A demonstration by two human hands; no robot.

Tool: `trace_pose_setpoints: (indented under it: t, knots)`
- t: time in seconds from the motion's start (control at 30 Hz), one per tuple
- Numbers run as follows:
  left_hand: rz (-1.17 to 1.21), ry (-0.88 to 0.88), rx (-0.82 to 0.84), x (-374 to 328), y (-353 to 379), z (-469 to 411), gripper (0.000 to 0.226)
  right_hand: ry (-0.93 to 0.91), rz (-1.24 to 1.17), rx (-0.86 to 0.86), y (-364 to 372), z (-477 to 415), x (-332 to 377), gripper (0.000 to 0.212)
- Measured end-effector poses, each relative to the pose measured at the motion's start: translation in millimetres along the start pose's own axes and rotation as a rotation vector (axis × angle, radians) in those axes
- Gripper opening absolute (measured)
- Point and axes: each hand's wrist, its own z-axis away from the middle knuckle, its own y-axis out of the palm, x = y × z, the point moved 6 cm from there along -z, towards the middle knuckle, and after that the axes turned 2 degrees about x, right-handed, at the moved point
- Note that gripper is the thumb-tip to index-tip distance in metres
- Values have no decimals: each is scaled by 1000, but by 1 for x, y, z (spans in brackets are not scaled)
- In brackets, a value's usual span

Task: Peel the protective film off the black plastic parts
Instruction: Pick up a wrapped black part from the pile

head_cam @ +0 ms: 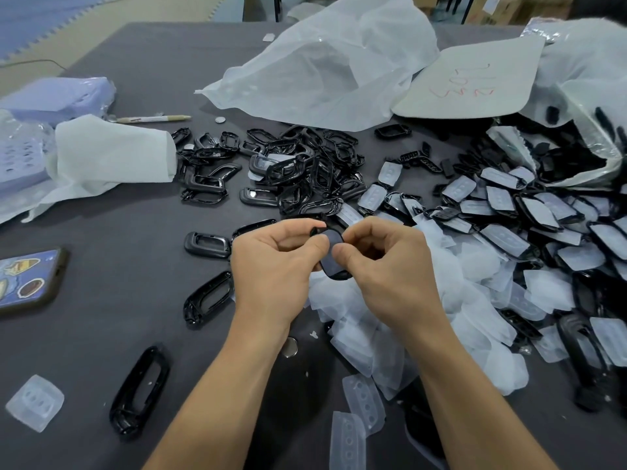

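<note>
Dark grey table (pixel 101 232) beneath fingers (pixel 291 230); matte top runs far beyond them and out to their left. Past table's far edge, up-left of fingers: floor of foam mats, blue mat (pixel 30 22) with toothed edge meeting beige mat (pixel 112 15). Thin cable (pixel 34 61) lying on beige mat near table's left corner. Straight beyond fingers, at top: dark upright legs (pixel 277 8), furniture type unclear. Up-right of fingers: stacked cardboard boxes (pixel 488 6). Light even, diffuse; faint sheen on table top.
</note>
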Motion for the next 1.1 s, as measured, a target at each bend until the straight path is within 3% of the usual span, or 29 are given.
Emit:
trace_pose_setpoints:
  t: [0.1, 0.3, 0.7, 0.93, 1.1]
  knots:
    - [9, -15, -15, 1, 1, 0, 30, 5, 0, 6, 0, -1, -1, 19]
    - [27, -64, 209, -1, 4, -7, 40, 29, -16, -43, -2, -4, -5, 16]
    - [49, -147, 108, 5, 5, -7, 20, 7, 4, 16, -4, -4, -2, 23]
    - [75, -127, -46, 5, 6, -2, 26, 8, 5, 96, 2, -5, -2, 19]
    - [146, -152, 63, 2, 8, -3, 27, 37, -29, 69, 3, -5, -5, 8]
